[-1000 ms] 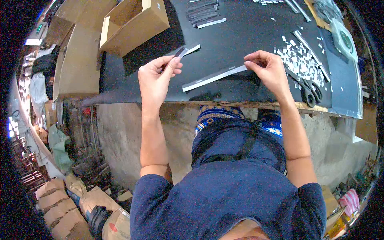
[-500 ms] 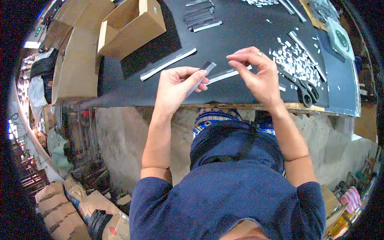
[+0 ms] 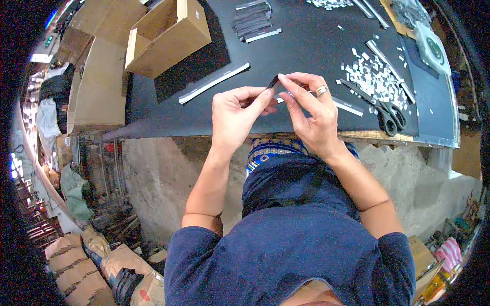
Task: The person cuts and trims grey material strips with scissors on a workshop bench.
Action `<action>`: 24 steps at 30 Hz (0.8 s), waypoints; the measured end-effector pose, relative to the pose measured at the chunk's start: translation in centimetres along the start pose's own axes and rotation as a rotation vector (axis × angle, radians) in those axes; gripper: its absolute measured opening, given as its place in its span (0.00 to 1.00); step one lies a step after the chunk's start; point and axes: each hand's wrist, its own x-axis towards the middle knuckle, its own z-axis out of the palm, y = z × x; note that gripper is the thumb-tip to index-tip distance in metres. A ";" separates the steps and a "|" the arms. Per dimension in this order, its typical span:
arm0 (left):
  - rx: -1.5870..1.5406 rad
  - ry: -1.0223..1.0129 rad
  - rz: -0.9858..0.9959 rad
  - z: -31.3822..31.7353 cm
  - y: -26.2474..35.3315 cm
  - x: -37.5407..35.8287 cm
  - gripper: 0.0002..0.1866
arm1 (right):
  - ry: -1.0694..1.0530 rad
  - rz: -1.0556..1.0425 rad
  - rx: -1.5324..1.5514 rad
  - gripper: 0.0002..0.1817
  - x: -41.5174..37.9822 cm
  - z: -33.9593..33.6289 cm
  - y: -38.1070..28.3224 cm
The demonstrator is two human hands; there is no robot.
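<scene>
My left hand (image 3: 236, 112) and my right hand (image 3: 311, 112) meet over the near edge of the black table (image 3: 306, 46). Both pinch one small dark strip (image 3: 272, 82) between thumb and fingers, the top end poking up between them. A ring sits on a finger of my right hand. A long strip with a white edge (image 3: 213, 81) lies on the table just left of my left hand. Another white-edged strip (image 3: 348, 107) lies to the right of my right hand.
Black scissors (image 3: 385, 115) lie at the table's near right, beside a scatter of small white cut pieces (image 3: 375, 76). A stack of dark strips (image 3: 253, 20) sits at the back. An open cardboard box (image 3: 166, 33) stands at the back left. More boxes lie on the floor.
My left hand carried the small dark strip from the left toward the middle. My right hand left the long strip on the table and came in to grip the small strip too.
</scene>
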 end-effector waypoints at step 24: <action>0.084 -0.183 0.000 -1.8 0.5 -0.1 0.06 | -0.445 0.730 0.805 0.10 2.9 -3.7 1.5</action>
